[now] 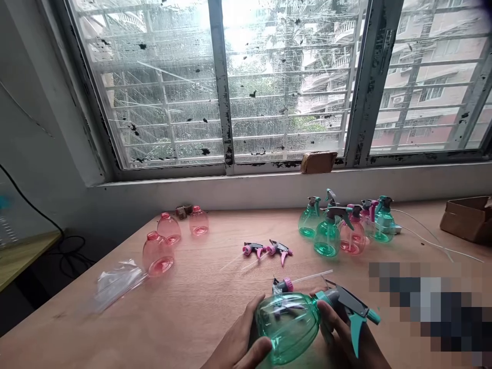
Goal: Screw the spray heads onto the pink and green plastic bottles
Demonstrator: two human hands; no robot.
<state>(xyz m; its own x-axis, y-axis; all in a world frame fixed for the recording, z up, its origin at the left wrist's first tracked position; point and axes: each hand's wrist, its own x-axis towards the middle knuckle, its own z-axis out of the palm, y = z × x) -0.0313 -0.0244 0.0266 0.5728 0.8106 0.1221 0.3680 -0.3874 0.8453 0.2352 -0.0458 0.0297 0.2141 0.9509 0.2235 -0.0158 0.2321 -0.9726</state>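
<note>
A clear green spray bottle (287, 328) lies tilted on its side between my hands, above the near part of the table. My left hand (246, 338) is wrapped round the base end of the bottle. At the neck, my right hand (334, 320) grips the teal collar of the grey and teal spray head (349, 302), whose trigger points down to the right. Just behind the bottle lies a pink and grey spray head (283, 285) with a clear tube, partly hidden. Two more pink spray heads (280, 250) lie farther back on the table.
Three open pink bottles (158, 253) stand at the left beside a clear plastic bag (119, 284). Several green and pink bottles with spray heads (326, 238) stand at the back right. A cardboard box (466, 220) and white cable (430, 241) lie farther right.
</note>
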